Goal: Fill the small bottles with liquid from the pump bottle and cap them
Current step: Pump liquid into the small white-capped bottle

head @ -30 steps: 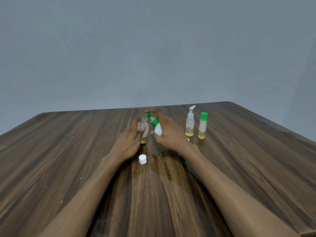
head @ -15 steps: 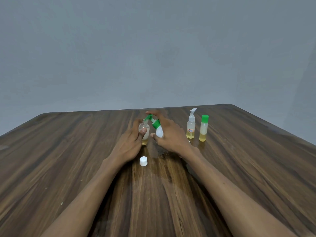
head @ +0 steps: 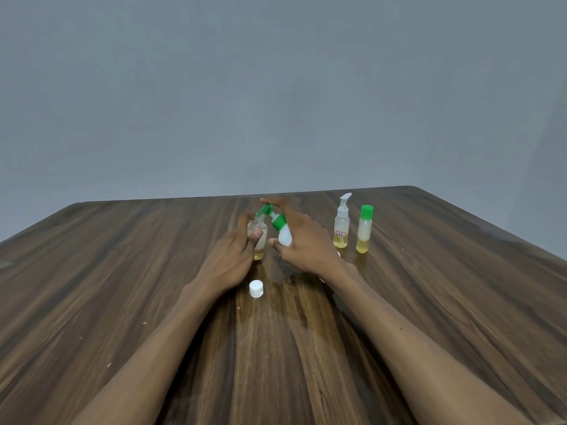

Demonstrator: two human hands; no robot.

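Left fingers [head: 256,237] clasp a clear round vial [head: 258,233]; right fingers [head: 273,243] seemingly grip the tilted white pump bottle [head: 283,233].

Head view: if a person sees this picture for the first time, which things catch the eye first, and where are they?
At the table's middle, the left hand holds a small open bottle while the right hand tilts a green-topped pump bottle with its spout at the bottle's mouth. A loose white cap lies just in front, and two partly filled bottles, a white-pump bottle and a green-capped bottle, stand to the right.
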